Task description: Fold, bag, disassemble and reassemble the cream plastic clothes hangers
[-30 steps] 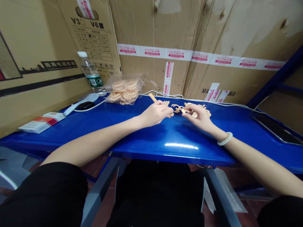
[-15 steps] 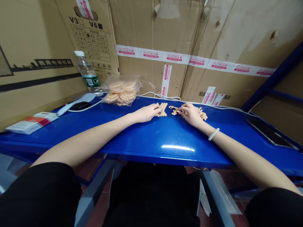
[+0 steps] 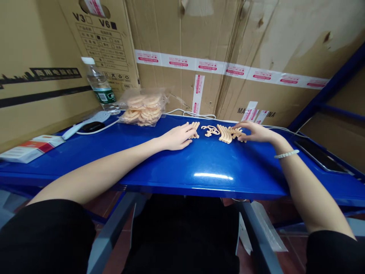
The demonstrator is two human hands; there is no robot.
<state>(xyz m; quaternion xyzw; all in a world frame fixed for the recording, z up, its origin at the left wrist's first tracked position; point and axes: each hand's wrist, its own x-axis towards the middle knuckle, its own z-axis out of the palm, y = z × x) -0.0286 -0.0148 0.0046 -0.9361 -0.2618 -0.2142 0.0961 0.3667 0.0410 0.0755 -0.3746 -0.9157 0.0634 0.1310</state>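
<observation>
Thin pale wooden cut-out pieces lie at the back of the blue table [image 3: 211, 167]. My left hand [image 3: 178, 137] rests on the table with fingers loosely curled, its fingertips touching a small bunch of straight sticks [image 3: 195, 129]. A curly piece [image 3: 210, 131] lies between my hands. My right hand [image 3: 256, 131], a white bead bracelet on its wrist, reaches out flat with fingers stretched over the right end of a fanned stack of curved strips [image 3: 226, 134].
A clear bag of round wooden discs [image 3: 142, 106], a water bottle [image 3: 98, 85], a white handheld device with cable [image 3: 85, 125] and a red-white box [image 3: 31, 146] stand at the left. A dark tablet [image 3: 322, 154] lies at the right. Cardboard boxes wall the back.
My right hand has moved right, uncovering the fanned curved strips, and now lies flatter. My left hand has let the sticks down and stayed beside them. The view has tilted slightly.
</observation>
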